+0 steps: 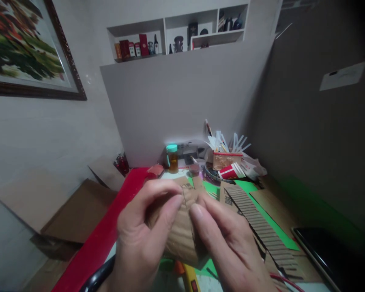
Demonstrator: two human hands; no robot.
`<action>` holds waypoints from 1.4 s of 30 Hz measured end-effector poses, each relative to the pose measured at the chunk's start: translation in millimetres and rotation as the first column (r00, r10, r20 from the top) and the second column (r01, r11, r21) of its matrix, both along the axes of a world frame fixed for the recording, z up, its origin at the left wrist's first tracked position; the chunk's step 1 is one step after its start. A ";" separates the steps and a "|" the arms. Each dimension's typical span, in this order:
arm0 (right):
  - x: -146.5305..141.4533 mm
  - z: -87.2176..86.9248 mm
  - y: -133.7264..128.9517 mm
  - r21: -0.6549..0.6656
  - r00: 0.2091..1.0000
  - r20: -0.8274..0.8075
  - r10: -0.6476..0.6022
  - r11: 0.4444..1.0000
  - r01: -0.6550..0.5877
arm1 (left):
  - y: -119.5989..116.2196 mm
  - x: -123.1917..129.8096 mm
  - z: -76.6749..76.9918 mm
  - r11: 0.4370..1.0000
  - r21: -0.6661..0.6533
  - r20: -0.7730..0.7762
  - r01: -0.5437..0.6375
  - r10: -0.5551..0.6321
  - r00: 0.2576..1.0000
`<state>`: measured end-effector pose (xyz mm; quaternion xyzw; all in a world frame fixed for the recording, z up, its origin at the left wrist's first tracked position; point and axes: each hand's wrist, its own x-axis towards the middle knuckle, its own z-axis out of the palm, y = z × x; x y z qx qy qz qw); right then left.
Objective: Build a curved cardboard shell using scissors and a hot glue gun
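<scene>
Between my two hands is a bent piece of brown corrugated cardboard (182, 239), held up above the table. My left hand (149, 227) pinches its upper edge with thumb and forefinger. On the other side of a seam or fold near the top, the thumb and fingers of my right hand (225, 235) press on the cardboard. Below it a yellow tool with an orange part (191, 278) lies on the table, partly hidden. Just right of my right hand is a ribbed cardboard strip (261, 219).
Green sheets (247, 187) and a dark phone-like device (316, 251) lie to the right. At the back stand a bottle with a turquoise lid (172, 159), a box of white sticks (226, 160) and red paper cups (231, 171). An open cardboard box (79, 211) sits left of the red table edge (109, 227).
</scene>
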<state>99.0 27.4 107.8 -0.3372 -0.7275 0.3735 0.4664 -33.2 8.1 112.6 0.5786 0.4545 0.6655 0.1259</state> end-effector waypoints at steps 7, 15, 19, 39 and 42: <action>-2.5 -0.7 0.0 -0.055 0.995 -0.090 0.046 0.997 -0.051 | -1.6 -1.9 -0.2 0.999 -0.004 0.033 0.038 -0.038 0.999; -1.9 -5.5 2.7 0.113 0.997 -0.044 -0.069 0.991 0.074 | 3.0 -0.8 -3.7 0.999 -0.002 0.094 0.044 -0.043 0.995; -1.0 -6.7 1.9 0.202 0.992 -0.075 -0.103 0.972 0.116 | 4.6 -3.2 -3.1 0.995 -0.003 0.035 0.102 -0.101 0.994; 12.1 -13.0 -5.7 0.181 0.988 -0.038 -0.147 0.972 0.151 | 7.8 -15.4 5.4 0.999 -0.042 -0.035 0.015 -0.016 0.999; 10.9 -2.3 -3.1 0.247 0.998 0.050 -0.031 0.969 0.017 | 8.8 -16.8 5.9 1.000 -0.025 -0.035 -0.007 0.006 0.999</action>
